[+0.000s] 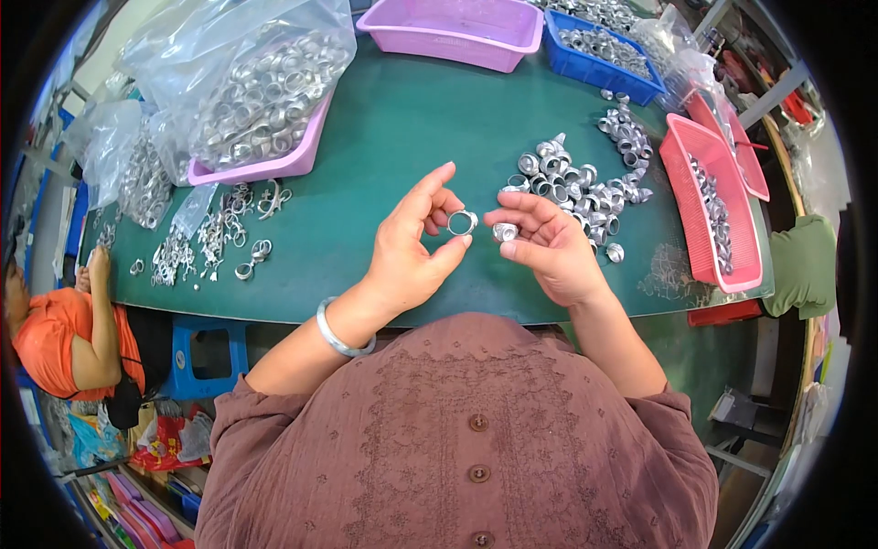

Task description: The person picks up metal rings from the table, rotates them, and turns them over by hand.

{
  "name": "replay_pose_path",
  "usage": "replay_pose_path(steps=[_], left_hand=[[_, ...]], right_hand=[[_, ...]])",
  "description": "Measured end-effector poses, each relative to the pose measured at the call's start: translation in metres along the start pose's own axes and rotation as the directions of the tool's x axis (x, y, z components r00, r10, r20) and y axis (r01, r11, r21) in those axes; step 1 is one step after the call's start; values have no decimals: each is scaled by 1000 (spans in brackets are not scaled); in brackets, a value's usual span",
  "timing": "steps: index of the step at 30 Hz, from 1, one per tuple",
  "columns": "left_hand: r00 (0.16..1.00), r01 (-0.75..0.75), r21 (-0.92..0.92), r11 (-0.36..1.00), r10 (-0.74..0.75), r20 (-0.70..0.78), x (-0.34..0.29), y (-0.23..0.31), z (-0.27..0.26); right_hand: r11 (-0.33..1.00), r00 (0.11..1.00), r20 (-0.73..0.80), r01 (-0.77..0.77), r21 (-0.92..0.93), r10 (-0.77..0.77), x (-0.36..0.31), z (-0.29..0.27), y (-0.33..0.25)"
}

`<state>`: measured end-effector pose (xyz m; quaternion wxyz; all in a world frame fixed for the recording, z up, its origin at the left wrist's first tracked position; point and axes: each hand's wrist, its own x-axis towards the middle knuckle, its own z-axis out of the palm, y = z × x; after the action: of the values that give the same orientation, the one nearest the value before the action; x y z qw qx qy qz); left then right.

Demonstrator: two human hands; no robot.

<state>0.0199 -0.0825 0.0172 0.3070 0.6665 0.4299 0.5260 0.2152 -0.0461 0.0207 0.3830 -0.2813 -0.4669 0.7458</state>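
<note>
Between the thumb and fingers of my left hand (409, 245) is a silver-coloured metal ring (462, 222), its round opening facing me. My right hand (553, 249) pinches a second metal ring (504, 232), seen from its broad, shiny side. The two hands are held close together above the green tabletop, and the rings are a little apart. Just beyond my right hand lies a loose pile of similar rings (558, 178). A pale bangle (338, 329) circles my left wrist.
Ring-filled plastic bags rest in a purple tray (315, 137) at left, near small metal pieces (210, 238). At the back are a purple basin (453, 35) and a blue tray (608, 57); a pink basket (709, 201) stands right. A person in orange (69, 343) sits far left.
</note>
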Motion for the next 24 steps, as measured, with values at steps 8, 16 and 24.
replay_pose_path(steps=[8, 16, 24], left_hand=[[990, 141, -136, 981, -136, 41, -2, 4, 2], [868, 468, -677, 569, -438, 232, -5, 11, 7], [841, 529, -589, 611, -468, 271, -3, 16, 14]], right_hand=[[802, 899, 112, 430, -416, -424, 0, 12, 7], [716, 845, 186, 526, -460, -501, -1, 15, 6], [682, 832, 216, 546, -487, -511, -1, 16, 12]])
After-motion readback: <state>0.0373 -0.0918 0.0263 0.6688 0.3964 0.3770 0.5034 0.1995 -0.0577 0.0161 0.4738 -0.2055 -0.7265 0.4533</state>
